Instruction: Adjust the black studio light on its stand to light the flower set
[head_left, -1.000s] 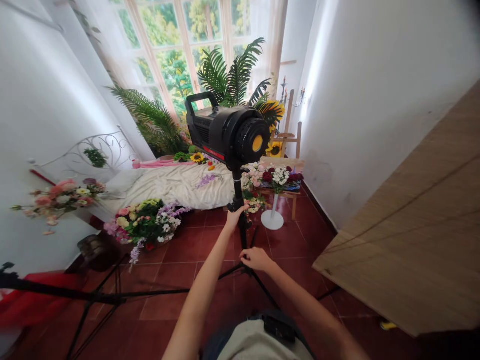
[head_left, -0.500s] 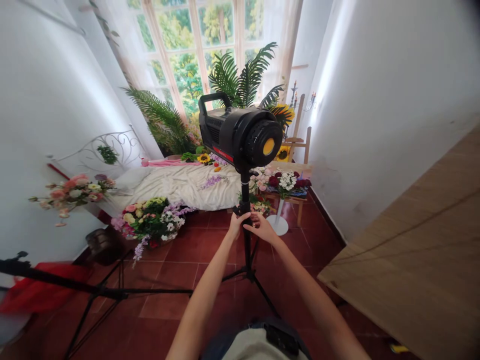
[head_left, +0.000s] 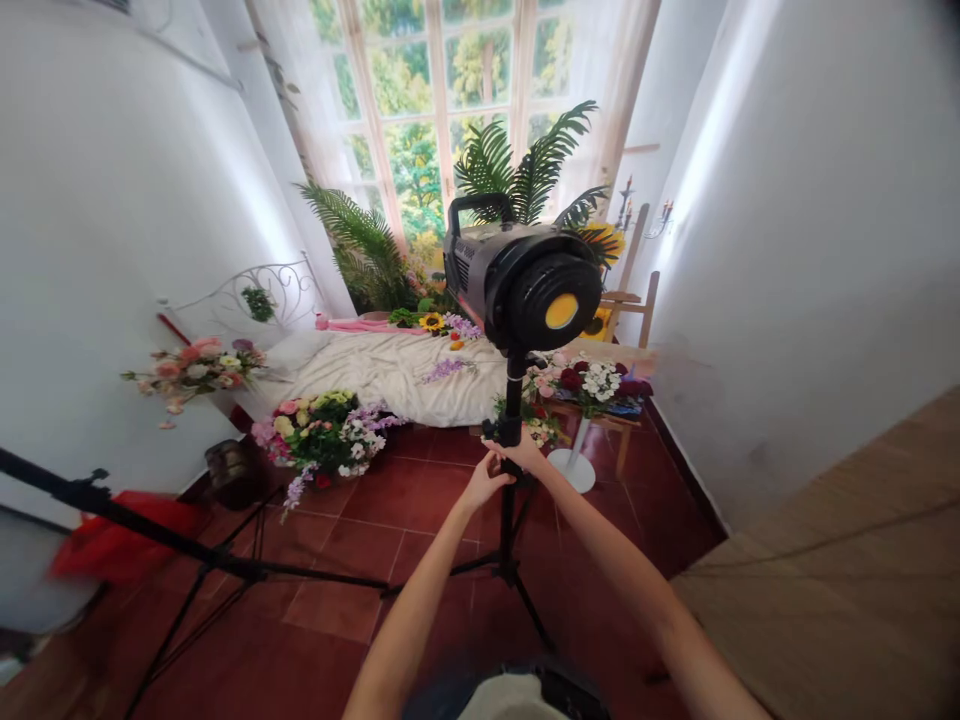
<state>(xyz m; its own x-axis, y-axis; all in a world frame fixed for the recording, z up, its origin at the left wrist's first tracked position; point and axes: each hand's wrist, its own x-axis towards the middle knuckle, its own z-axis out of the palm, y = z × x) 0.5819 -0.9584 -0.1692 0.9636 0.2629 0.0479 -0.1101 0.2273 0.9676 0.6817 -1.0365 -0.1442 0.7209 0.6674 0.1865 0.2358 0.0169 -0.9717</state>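
Note:
A black studio light (head_left: 521,280) with a yellow round front sits on top of a black stand (head_left: 508,520) in the middle of the view. Below the light, my right hand (head_left: 525,452) is wrapped round the stand's column near a dark collar. My left hand (head_left: 486,482) is just lower and to the left, its fingers curled against the column. Whether a small knob lies between the left fingers is too small to tell.
A second black stand (head_left: 247,568) spreads its legs at the left. Flower bouquets (head_left: 322,435) stand before a bed (head_left: 420,375). A white-based vase stand (head_left: 574,470) is beyond the column, and a tan panel (head_left: 840,570) leans at the right.
The view has swung left, so the scene sits further right. My right hand has moved up and across the column, and my left hand is now lower, beside it.

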